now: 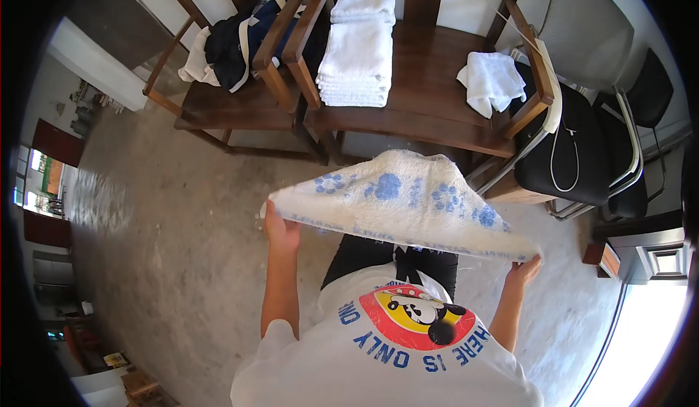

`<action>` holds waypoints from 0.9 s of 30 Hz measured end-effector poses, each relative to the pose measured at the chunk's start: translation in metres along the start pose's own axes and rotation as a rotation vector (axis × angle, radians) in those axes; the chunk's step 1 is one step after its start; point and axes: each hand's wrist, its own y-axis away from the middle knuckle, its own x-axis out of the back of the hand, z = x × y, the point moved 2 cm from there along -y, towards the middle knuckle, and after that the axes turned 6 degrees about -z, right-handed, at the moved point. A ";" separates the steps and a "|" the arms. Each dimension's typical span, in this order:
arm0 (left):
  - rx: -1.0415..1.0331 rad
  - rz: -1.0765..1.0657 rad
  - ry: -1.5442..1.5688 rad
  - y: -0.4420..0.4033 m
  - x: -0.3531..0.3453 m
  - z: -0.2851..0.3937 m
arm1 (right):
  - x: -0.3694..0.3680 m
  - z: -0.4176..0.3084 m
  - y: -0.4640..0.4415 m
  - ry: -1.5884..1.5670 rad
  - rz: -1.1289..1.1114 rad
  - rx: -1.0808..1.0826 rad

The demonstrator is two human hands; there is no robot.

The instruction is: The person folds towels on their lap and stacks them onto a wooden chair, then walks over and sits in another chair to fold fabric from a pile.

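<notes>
A white towel (408,199) with blue flower-like prints is stretched out in the air in front of my body. Its near edge runs nearly straight between my hands, and the far part billows upward. My left hand (280,225) is closed on the towel's left corner. At the right corner, my right hand (526,267) grips the cloth, lower in view than the left. On the wooden bench ahead stands a stack of folded white towels (354,61). A crumpled white cloth (491,81) lies on the bench's right part.
Beyond the towel is the dark wooden bench (429,72). A wooden chair (218,108) at the left holds dark clothes (226,50). Black chairs (564,159) with metal frames and a dangling cable stand at the right. A bright doorway (641,341) lies at the lower right.
</notes>
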 end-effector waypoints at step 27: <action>0.065 -0.957 -0.701 0.064 -0.188 -0.125 | -0.215 0.002 0.209 0.668 -1.108 0.865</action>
